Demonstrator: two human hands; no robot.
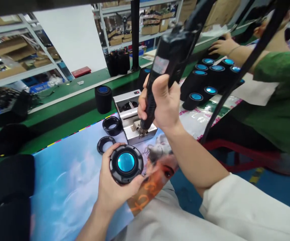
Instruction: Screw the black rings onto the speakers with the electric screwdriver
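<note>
Black end ring (139,164) sits on the speaker (126,162) grasped in the left hand (115,192); right hand (166,103) grasps an electric screwdriver (170,50) at the screw feeder (132,136); two loose rings (105,125) lie unfitted.

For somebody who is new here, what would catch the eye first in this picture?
Probably the shiny blue disc, face up on the black part in the left hand. Next, the black tool in the right hand, slanting down toward the silver machine. Further right, blue-topped cylinders stand together.

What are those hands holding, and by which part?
Left hand: a round black unit with a shiny blue centre, held around its outer edge. Right hand: a black, elongated handheld power tool, gripped around its lower body.
</note>
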